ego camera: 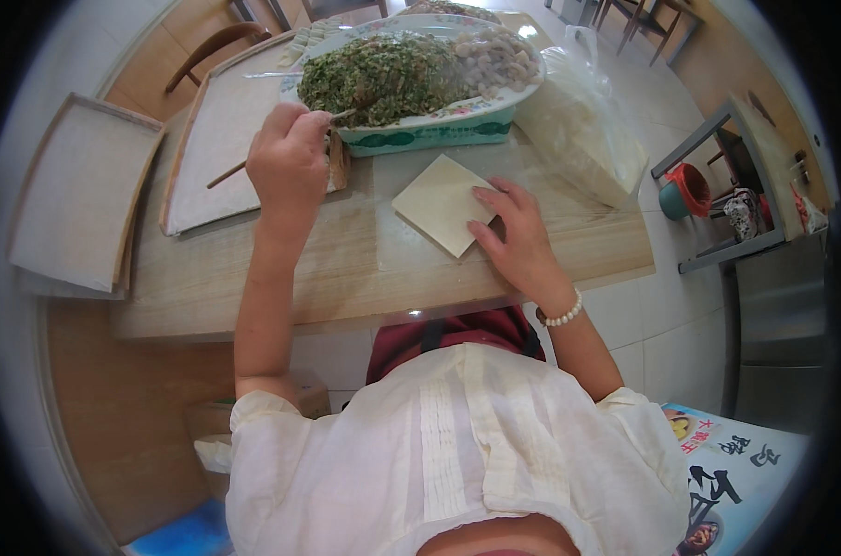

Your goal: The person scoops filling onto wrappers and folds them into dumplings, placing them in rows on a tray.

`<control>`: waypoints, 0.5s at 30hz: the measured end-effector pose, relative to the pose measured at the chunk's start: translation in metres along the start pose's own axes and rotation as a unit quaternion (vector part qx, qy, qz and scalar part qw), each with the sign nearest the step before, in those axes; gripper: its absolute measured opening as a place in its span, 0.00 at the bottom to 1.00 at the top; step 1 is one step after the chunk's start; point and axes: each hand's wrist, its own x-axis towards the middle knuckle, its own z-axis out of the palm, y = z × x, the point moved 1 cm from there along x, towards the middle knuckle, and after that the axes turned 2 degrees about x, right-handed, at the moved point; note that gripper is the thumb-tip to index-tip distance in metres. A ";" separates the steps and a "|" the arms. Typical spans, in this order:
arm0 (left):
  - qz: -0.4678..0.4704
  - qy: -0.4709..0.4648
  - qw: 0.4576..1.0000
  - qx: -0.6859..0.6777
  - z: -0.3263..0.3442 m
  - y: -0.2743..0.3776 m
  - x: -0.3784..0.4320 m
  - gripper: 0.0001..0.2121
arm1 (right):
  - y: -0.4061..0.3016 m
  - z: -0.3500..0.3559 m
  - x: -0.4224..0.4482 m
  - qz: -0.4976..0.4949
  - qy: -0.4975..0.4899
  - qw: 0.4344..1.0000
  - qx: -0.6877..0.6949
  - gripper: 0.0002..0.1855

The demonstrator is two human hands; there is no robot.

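My left hand (288,149) grips a thin wooden-handled utensil (226,175), its far end at the near edge of a green chopped filling (385,73). That filling is heaped on a large floral oval plate (486,104), with peeled shrimp (497,61) piled at its right side. Closer to me, square pale dough wrappers (440,201) lie on the table, turned cornerwise; I cannot tell how many are stacked. My right hand (514,226) rests at their right corner, fingertips and thumb apart on the top surface.
The plate stands on a green box (427,135). A plastic bag (580,132) of pale contents sits right of it on the wooden table (337,278). Left are a white-surfaced tray (215,139), with folded dumplings (312,40) at its far end, and another tray (86,194).
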 end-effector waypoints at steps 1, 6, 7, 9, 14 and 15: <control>-0.003 -0.005 1.000 0.004 0.001 0.002 -0.003 0.05 | -0.002 -0.002 0.000 -0.010 0.012 1.000 -0.012 0.22; -0.121 -0.053 0.981 -0.145 0.006 0.020 -0.018 0.03 | -0.017 -0.014 -0.008 -0.038 0.021 0.999 -0.026 0.18; -0.152 -0.070 0.968 -0.187 0.005 0.025 -0.021 0.03 | -0.018 -0.014 -0.010 -0.034 0.021 0.999 -0.011 0.16; -0.141 -0.098 0.964 -0.205 0.000 0.044 -0.038 0.04 | -0.021 -0.015 -0.015 -0.033 0.027 0.999 0.006 0.14; -0.064 -0.170 0.968 -0.172 0.013 0.067 -0.083 0.04 | -0.022 -0.012 -0.021 -0.030 0.020 0.999 0.026 0.12; -0.074 -0.162 0.967 -0.181 0.012 0.065 -0.080 0.05 | -0.021 -0.012 -0.021 -0.037 0.025 0.999 0.029 0.11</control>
